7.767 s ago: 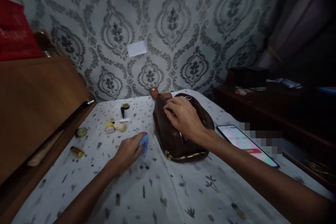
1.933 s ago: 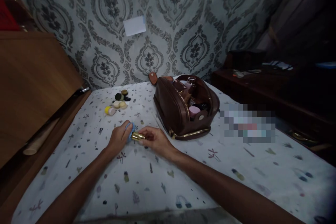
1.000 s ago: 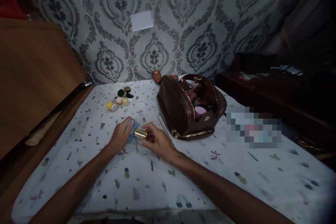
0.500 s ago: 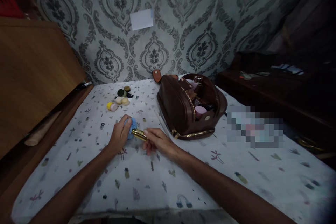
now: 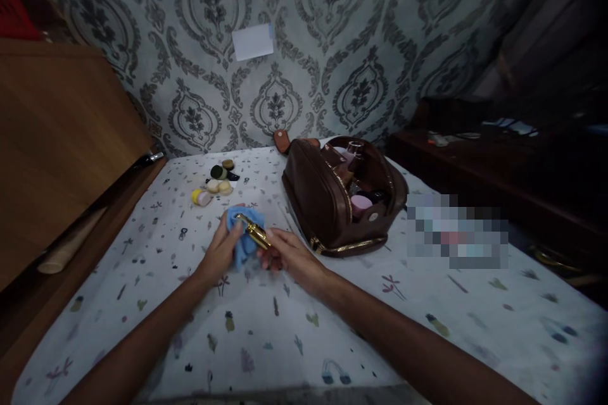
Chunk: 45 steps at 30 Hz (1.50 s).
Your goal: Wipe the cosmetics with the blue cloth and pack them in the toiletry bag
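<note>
My left hand (image 5: pixel 219 253) is closed on a blue cloth (image 5: pixel 241 239), which lies against a small gold tube (image 5: pixel 253 232). My right hand (image 5: pixel 287 256) pinches the lower end of that gold tube, which is tilted up to the left. Both hands hover just above the white patterned sheet (image 5: pixel 294 329). An open brown leather pouch (image 5: pixel 332 199) stands to the right of them, with a pink jar (image 5: pixel 361 204) and other small containers inside.
Several small round jars and caps (image 5: pixel 215 182) lie at the far left of the sheet. A wooden board (image 5: pixel 57 139) leans along the left edge. A dark wooden cabinet (image 5: pixel 498 183) stands on the right. The patterned wall is behind.
The blue cloth has opened out and wrapped further along the gold tube. The tube has tipped up more steeply in my right hand. The view shifted slightly.
</note>
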Tool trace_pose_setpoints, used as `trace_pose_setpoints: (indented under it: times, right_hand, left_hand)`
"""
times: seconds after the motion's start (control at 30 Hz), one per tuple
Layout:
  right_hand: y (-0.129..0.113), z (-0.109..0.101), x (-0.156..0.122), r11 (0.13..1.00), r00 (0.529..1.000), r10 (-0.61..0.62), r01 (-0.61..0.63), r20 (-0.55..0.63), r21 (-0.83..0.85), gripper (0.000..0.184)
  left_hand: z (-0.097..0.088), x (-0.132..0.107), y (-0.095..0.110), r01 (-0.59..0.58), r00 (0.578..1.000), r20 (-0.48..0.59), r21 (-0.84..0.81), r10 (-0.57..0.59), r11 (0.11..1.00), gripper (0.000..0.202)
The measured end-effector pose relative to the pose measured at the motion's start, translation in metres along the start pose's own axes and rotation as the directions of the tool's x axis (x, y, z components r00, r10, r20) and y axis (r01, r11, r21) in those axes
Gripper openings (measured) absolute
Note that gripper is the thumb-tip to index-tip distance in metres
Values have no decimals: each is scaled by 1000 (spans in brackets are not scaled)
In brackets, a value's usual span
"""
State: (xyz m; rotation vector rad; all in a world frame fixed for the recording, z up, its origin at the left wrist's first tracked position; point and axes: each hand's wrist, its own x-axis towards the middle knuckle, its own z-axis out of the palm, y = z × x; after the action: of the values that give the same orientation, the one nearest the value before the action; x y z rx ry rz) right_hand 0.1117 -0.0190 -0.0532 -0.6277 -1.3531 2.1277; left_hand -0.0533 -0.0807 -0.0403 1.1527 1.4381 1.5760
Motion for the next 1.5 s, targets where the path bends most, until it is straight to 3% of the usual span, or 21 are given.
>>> trace_pose_setpoints:
  times: [0.13, 0.27, 0.53, 0.73, 0.93, 1.27, 1.5]
  right_hand:
    - [0, 2, -1, 992, 998, -40, 46, 49, -117, 54]
    - [0, 3, -2, 974, 995, -48, 66, 84, -218, 50]
    - [9, 2, 0, 937, 997, -71, 80, 38, -341, 40]
    - [8, 1, 4, 989, 1000, -14, 15, 5, -149, 48]
    - [1, -5, 3, 995, 998, -61, 64, -31, 77, 53]
    - [-7, -7, 1, 984, 979, -170, 164, -110, -65, 47]
    - [-4, -7, 2, 982, 979, -184, 179, -90, -56, 44]
  left_hand:
    - [6, -4, -6, 68, 985, 158, 2, -67, 998, 41]
    - [6, -4, -5, 106, 978, 181, 19, -107, 994, 42]
    - [8, -4, 3, -123, 982, 169, 274, 78, 954, 40]
    - [7, -6, 1, -137, 983, 161, 308, 91, 941, 40]
    - [2, -7, 1, -208, 940, 334, 387, 74, 898, 56]
    - [7, -13, 10, -202, 935, 355, 523, 3, 828, 30]
    - [5, -9, 6, -193, 961, 273, 561, 41, 805, 37]
